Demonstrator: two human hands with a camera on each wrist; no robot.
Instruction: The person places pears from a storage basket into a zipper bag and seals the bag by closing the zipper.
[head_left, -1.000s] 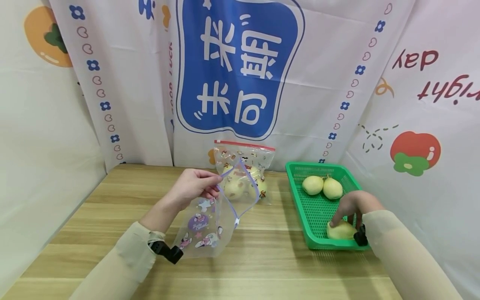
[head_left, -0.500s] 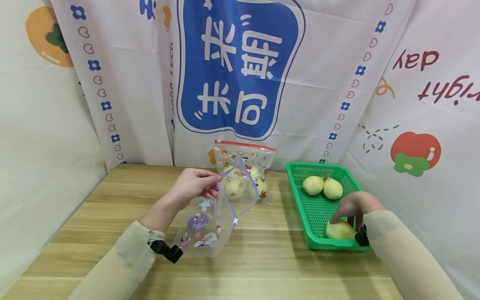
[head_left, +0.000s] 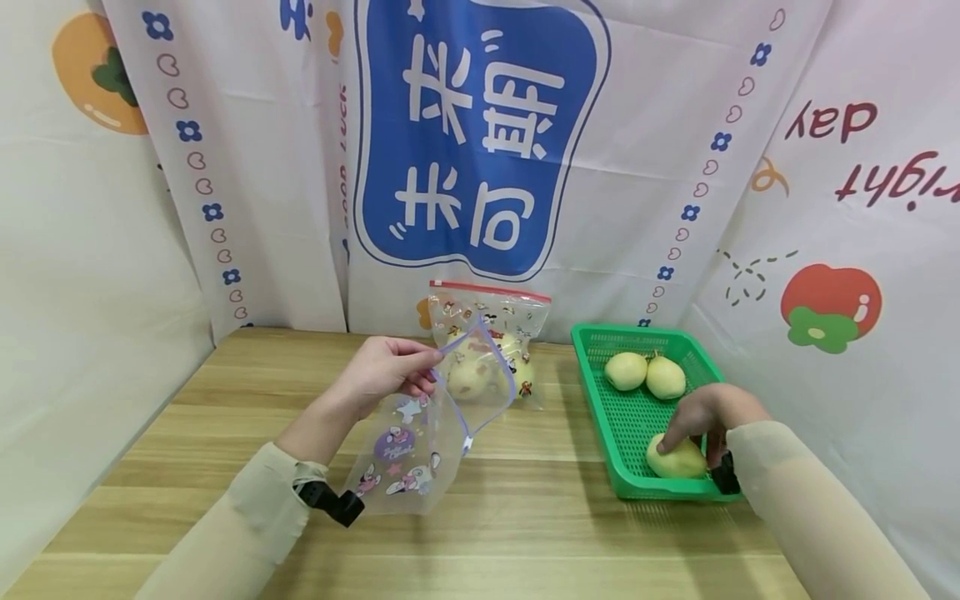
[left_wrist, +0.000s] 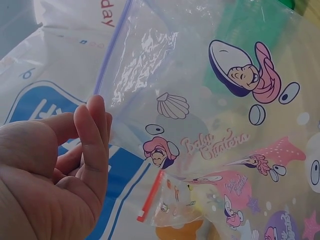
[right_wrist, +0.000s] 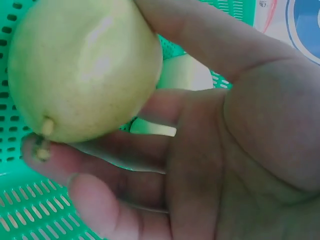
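Note:
My left hand [head_left: 386, 368] pinches the purple-edged mouth of a clear zip bag [head_left: 401, 467] printed with cartoon oysters and stars. The bag hangs with its mouth spread apart, and its slider [head_left: 468, 443] sits at the lower corner. In the left wrist view, thumb and fingertips meet on the purple edge. At the near end of the green basket [head_left: 618, 479], my right hand [head_left: 712, 417] grips a pale yellow pear [head_left: 675, 458]. The right wrist view shows thumb and fingers curled round the pear [right_wrist: 85, 70], its stem towards the fingertips.
Two more pears [head_left: 645, 373] lie at the basket's far end. Behind the held bag stands a red-topped zip bag [head_left: 491, 291] with pears inside. All this is on a wooden table [head_left: 525, 533], with printed white cloth [head_left: 645, 167] hanging at the back and sides.
The pear in my right hand has shifted slightly left and up within the basket, turning a little. My left hand and its bag have hardly moved.

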